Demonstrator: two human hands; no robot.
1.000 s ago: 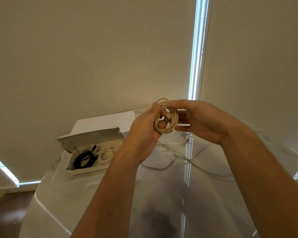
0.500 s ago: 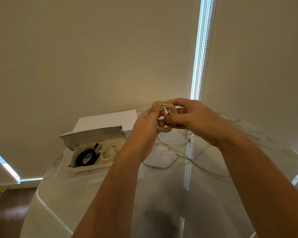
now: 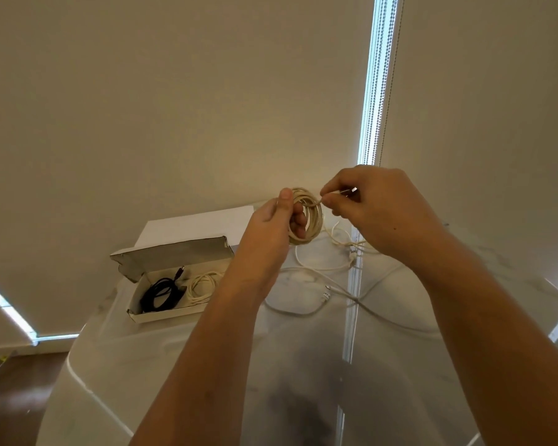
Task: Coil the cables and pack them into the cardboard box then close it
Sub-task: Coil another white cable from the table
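gripping beige coil (image 3: 306, 220), left hand (image 3: 271, 226)

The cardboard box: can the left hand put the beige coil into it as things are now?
Probably yes. The cardboard box lies open, lid back, just left of the left hand, with nothing between. But the right hand pinches the beige coil at its loose end; that must finish first.

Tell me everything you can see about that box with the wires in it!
The cardboard box is long, shallow and pale, lying on the shiny white table, left of the hands. Its lid stands open at the back. Inside lie a coiled black cable and a coiled white cable. Neither hand touches it.
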